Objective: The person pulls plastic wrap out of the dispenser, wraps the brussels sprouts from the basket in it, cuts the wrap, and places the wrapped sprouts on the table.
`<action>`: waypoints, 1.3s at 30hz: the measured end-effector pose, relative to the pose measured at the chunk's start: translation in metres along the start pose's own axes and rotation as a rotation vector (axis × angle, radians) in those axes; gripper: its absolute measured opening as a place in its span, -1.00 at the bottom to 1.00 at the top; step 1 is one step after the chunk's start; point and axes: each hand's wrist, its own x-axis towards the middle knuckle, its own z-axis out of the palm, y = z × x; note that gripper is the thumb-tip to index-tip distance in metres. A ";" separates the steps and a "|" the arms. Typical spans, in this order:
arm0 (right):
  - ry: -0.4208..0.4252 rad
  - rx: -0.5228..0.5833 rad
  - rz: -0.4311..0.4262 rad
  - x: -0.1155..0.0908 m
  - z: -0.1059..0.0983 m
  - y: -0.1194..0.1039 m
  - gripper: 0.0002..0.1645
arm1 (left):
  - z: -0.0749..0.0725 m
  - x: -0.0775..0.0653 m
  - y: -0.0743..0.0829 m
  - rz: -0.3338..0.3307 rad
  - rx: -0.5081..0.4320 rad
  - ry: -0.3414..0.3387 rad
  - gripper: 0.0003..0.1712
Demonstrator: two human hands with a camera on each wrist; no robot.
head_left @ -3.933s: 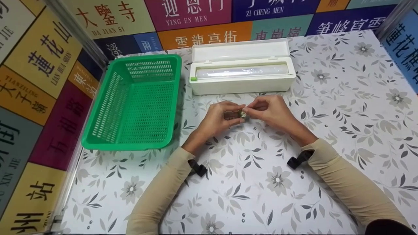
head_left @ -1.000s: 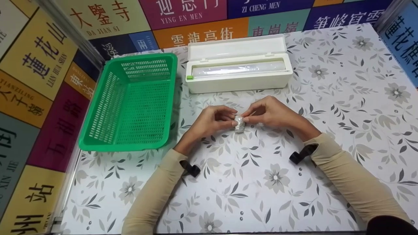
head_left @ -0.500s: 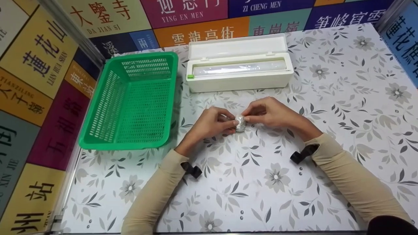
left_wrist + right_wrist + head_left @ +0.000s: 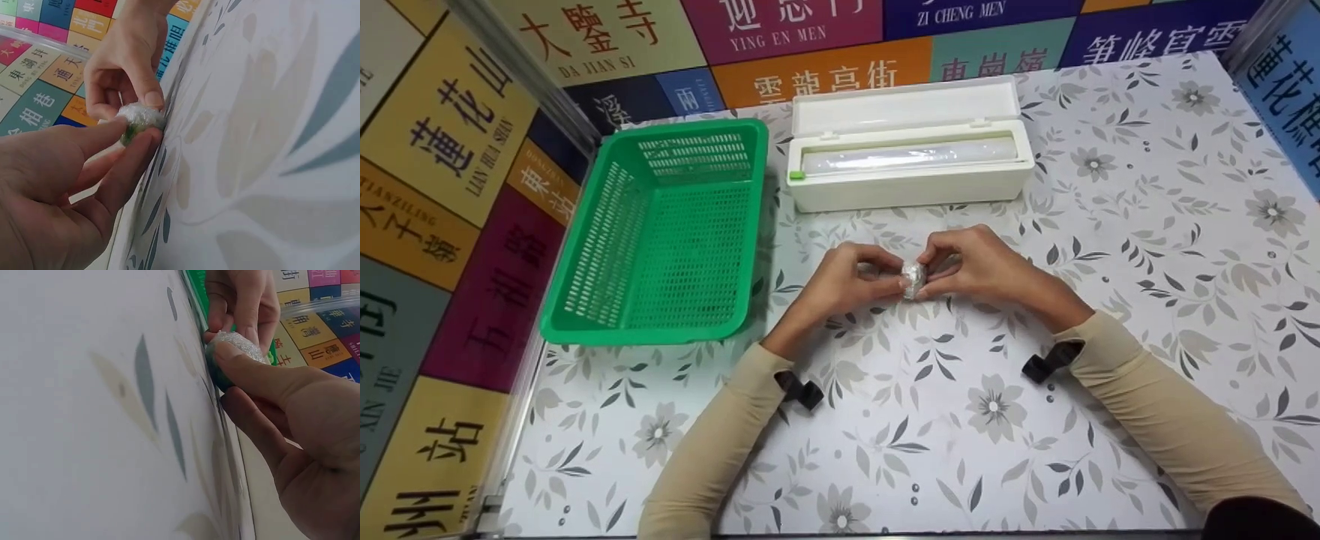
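A small round bundle (image 4: 913, 279) wrapped in crinkled clear film is held between both hands in front of the long white box. Green shows through the film in the left wrist view, where the bundle (image 4: 140, 121) looks whitish on top. The left hand (image 4: 847, 281) pinches its left side with thumb and fingers. From the other side, the right hand (image 4: 979, 266) grips it, its thumb lying across the film in the right wrist view, where the bundle (image 4: 242, 343) looks dark green underneath. What exactly is inside the film I cannot tell.
Behind the hands stands a white cling film box (image 4: 911, 191), lid raised, with a film roll (image 4: 915, 156) inside and a small green piece at its left end. A green slotted basket (image 4: 754, 262) sits to the left. Printed panels border the flower-patterned table (image 4: 930, 465).
The bundle, mostly hidden by fingers in the oldest frame, now shows more of its whitish wrapping. Since half a second ago, the right thumb and fingers have spread to grip around its right side.
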 end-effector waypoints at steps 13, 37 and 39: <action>-0.016 -0.185 -0.097 -0.005 -0.008 -0.001 -0.54 | 0.006 0.001 -0.002 -0.016 -0.047 0.081 -0.69; -0.062 0.235 0.097 -0.001 -0.004 0.011 -0.59 | 0.013 0.006 -0.004 0.088 -0.170 0.136 -0.75; -0.062 0.275 0.099 -0.001 -0.006 0.011 -0.50 | 0.013 0.006 -0.004 0.107 -0.198 0.123 -0.74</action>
